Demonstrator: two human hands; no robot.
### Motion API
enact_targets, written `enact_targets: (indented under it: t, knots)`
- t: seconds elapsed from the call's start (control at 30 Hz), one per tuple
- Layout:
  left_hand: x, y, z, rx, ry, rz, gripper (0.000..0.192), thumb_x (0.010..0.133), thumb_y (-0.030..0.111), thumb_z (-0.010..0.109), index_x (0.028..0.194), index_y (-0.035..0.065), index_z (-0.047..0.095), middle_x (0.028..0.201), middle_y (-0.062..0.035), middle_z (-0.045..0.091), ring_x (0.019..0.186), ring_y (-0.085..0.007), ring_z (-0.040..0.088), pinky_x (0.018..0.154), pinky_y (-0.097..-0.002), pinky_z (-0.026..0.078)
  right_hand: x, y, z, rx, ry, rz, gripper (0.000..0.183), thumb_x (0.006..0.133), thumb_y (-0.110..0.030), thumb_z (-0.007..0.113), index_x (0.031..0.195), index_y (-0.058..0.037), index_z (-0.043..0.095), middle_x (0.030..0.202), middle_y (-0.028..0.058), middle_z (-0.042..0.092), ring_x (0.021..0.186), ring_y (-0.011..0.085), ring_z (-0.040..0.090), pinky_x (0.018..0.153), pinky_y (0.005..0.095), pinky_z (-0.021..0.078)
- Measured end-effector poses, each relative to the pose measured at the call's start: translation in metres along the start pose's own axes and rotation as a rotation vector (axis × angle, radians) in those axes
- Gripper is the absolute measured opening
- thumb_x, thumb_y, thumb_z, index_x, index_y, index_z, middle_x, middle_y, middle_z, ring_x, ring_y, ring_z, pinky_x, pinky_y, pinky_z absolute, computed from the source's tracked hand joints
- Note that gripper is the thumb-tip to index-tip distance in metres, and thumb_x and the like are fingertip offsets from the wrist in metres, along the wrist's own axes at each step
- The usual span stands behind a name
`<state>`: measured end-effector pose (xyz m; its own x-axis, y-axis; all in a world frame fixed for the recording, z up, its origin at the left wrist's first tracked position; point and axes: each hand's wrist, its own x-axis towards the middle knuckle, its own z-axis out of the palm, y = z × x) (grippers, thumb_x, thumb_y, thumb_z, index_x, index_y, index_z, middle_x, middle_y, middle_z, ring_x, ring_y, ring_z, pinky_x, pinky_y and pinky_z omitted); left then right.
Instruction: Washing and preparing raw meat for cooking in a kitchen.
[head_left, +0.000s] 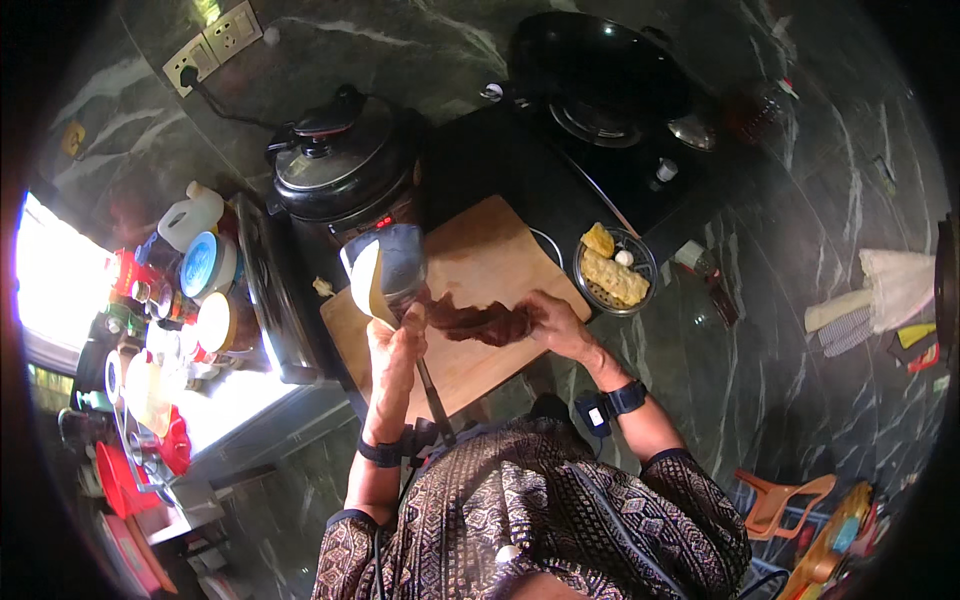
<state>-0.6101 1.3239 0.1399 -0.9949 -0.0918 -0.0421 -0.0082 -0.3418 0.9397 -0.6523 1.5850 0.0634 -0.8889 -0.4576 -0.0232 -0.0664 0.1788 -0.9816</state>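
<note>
My left hand (397, 337) is closed around one end of a limp, dark reddish-brown strip (480, 322), possibly meat. A long utensil's dark handle (433, 397) also runs through or beside this hand. Above the hand are a pale curved piece (367, 281) and a broad grey-blue, shiny surface (394, 259); whether they belong to the utensil is unclear. My right hand (559, 326) pinches the strip's other end. Stretched between both hands, the strip hangs over a wooden cutting board (480, 247).
An electric pressure cooker (337, 165) stands behind the board at left. A black wok (600, 67) is over the stove at back right. Beside the board, a perforated metal plate (650, 281) bears yellow food pieces (615, 279). Jars and containers (206, 266) crowd the left.
</note>
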Motion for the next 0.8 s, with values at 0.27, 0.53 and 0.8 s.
enact_targets:
  t: [0.27, 0.53, 0.8]
  knots:
    - [-0.008, 0.032, 0.101, 0.189, 0.040, -0.025, 0.022, 0.087, 0.016, 0.061, 0.103, 0.0022, 0.057, 0.077, -0.0004, 0.058, 0.067, -0.0071, 0.051, 0.056, -0.0210, 0.039, 0.056, -0.057, -0.031, 0.004, -0.423, -0.406, 0.054, 0.083, -0.032, 0.067, 0.122, -0.0010, 0.048, 0.127, 0.0134, 0.048, 0.118, 0.0230, 0.047, 0.098, 0.0356, 0.0377]
    - [-0.006, 0.008, 0.125, 0.411, 0.429, 0.133, 0.015, 0.082, 0.008, 0.066, 0.095, -0.0003, 0.065, 0.069, 0.0005, 0.060, 0.060, -0.0062, 0.053, 0.051, -0.0203, 0.039, 0.065, -0.033, -0.074, 0.270, -0.515, -0.381, 0.024, 0.086, -0.016, 0.064, 0.100, 0.0021, 0.057, 0.095, 0.0076, 0.062, 0.086, 0.0132, 0.059, 0.080, 0.0251, 0.0455]
    - [-0.007, -0.021, 0.129, 0.202, 0.419, 0.030, 0.018, 0.087, 0.017, 0.063, 0.099, 0.0033, 0.060, 0.068, 0.0048, 0.055, 0.052, -0.0001, 0.040, 0.045, -0.0157, 0.029, 0.042, -0.088, -0.132, 0.357, -0.447, -0.139, 0.013, 0.088, -0.016, 0.059, 0.091, -0.0034, 0.060, 0.085, -0.0024, 0.059, 0.080, 0.0047, 0.054, 0.073, 0.0199, 0.0445]
